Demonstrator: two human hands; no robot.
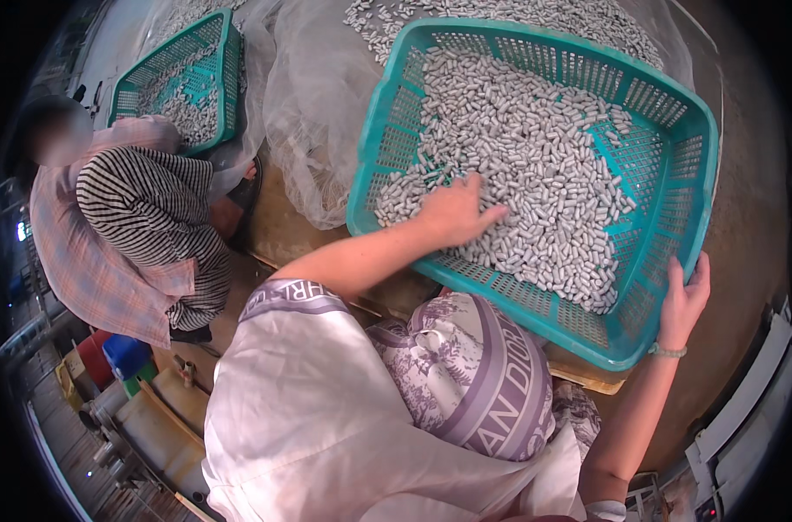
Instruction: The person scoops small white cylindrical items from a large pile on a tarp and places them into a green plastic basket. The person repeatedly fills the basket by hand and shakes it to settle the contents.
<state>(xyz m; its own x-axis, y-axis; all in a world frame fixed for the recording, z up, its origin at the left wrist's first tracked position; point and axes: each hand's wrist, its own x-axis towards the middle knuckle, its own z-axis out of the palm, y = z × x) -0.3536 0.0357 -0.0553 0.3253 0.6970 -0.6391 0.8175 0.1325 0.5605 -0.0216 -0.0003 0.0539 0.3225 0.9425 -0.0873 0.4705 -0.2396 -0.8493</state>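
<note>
A large teal plastic basket (535,31) with slotted walls stands tilted before me. Many small pale grey, cylinder-shaped pieces (535,165) lie heaped in it, thinning toward its right side, where the teal bottom shows. My left hand (459,211) reaches over the near rim and rests on the pieces, thumb and fingers apart; its fingertips touch the heap, and I see nothing gripped. At the near right corner my right hand (685,300) holds the basket's rim, the fingers curled round the outside. A bracelet sits on that wrist.
Left of me a person (126,235) in a checked top and striped trousers sits by a second teal basket (231,83) of similar pieces. Translucent netting (313,113) lies between the baskets. More loose pieces (579,17) spread behind mine. Pipes and drums (126,358) stand lower left.
</note>
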